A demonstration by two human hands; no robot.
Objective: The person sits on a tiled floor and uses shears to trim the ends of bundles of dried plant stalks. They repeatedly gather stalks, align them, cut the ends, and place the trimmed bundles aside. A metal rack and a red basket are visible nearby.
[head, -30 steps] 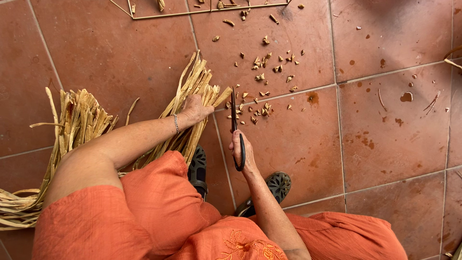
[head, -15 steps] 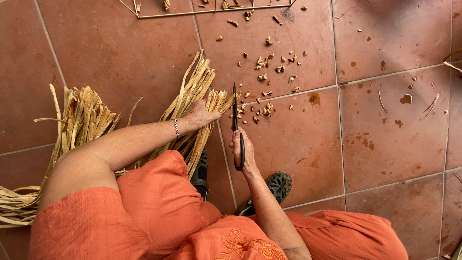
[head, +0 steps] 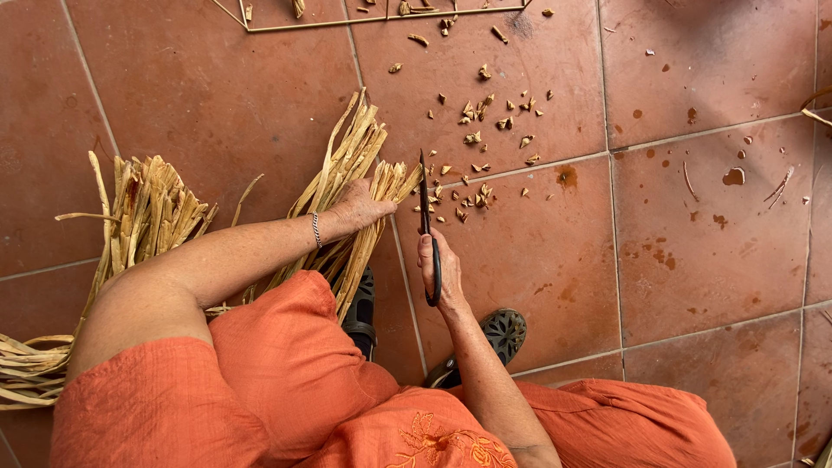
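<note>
Tiled floor (head: 693,260), person seated above it. Spare straw pile (head: 130,225) lies well left. Straw bundle (head: 347,199) sits between the knees, tips fanned toward the scissors (head: 426,217). Left hand (head: 360,208) fingers are curled tight around the bundle; right hand (head: 438,269) fingers are wrapped around the scissor handles, blades upright and together. Best practice: keep tips even, cut just beside the grip, so the cut scraps (head: 485,139) land clear.
</note>
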